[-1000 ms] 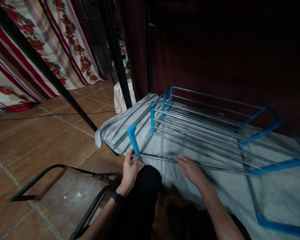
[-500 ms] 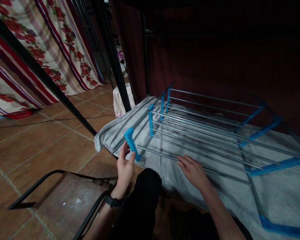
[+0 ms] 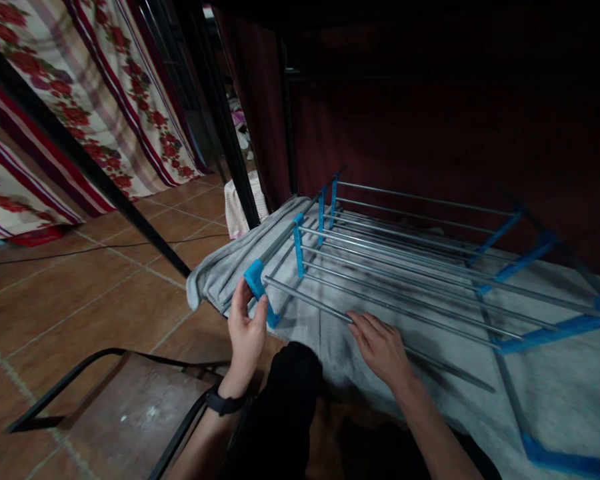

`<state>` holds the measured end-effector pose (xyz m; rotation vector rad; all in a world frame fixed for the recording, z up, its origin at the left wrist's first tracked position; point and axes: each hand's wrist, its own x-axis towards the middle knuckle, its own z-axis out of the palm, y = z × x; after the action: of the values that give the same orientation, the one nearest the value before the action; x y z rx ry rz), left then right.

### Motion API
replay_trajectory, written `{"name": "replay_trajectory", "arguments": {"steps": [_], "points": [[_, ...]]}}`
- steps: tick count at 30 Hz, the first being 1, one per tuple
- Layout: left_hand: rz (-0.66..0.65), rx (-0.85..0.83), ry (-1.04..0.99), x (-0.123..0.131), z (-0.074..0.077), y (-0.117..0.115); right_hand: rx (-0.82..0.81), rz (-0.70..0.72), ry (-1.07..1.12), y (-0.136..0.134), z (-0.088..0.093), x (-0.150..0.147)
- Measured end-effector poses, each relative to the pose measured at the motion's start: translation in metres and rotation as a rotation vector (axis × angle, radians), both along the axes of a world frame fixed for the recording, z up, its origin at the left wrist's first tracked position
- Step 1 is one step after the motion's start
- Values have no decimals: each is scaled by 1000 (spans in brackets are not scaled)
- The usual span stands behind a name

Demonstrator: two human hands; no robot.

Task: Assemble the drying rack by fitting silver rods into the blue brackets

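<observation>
A metal rack with blue plastic brackets and several grey rods lies on a grey blanket (image 3: pixel 330 347). My left hand (image 3: pixel 247 330) is curled round the front-left blue plastic bracket (image 3: pixel 254 277), thumb on its near side and fingers behind it. My right hand (image 3: pixel 380 343) grips a grey metal rod (image 3: pixel 310 300) near its middle, palm down. The rod's left end is close beside the bracket's upper part; whether it touches cannot be made out. Its right end slants down over the blanket, apart from the right-hand frame (image 3: pixel 505 380). Other rods (image 3: pixel 405 267) span between the two sides.
A brown-seated chair with a black frame (image 3: pixel 135 400) stands on the tiled floor (image 3: pixel 95 293) at lower left. Black posts (image 3: pixel 225 127) rise at the blanket's edge. A floral curtain (image 3: pixel 80 100) hangs at left, a dark red one (image 3: pixel 405 133) behind the rack.
The rod's left end has risen and moved left toward the bracket's upper part. Its right end has dropped away from the right-hand frame. My left fingers have closed further round the bracket.
</observation>
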<state>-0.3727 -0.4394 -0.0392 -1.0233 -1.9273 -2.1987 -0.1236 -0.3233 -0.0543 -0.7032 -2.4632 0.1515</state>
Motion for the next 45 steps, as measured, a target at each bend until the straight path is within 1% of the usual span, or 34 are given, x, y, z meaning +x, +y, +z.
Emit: {"name": "replay_trajectory", "arguments": {"steps": [5,11,16,21,25,28,32,41,45], "points": [[4,-10,11,1,2,2,86,10,6,-5,6,-3],[12,-14,18,2,5,3,123,-15,16,-9,9,-6],[3,-37,23,2,8,2,171,-2,50,-8,10,-4],[-1,-47,27,0,7,1,243,-6,66,-11,19,-2],[-29,-47,46,1,9,1,278,-28,45,-17,27,-2],[-29,-49,56,2,9,2,287,-48,32,-21,32,-1],[-4,-60,63,2,8,2,281,-34,6,-25,38,1],[29,-93,93,2,5,2,289,-33,29,-32,57,9],[38,-92,105,1,3,2,305,-47,41,-33,61,9]]}}
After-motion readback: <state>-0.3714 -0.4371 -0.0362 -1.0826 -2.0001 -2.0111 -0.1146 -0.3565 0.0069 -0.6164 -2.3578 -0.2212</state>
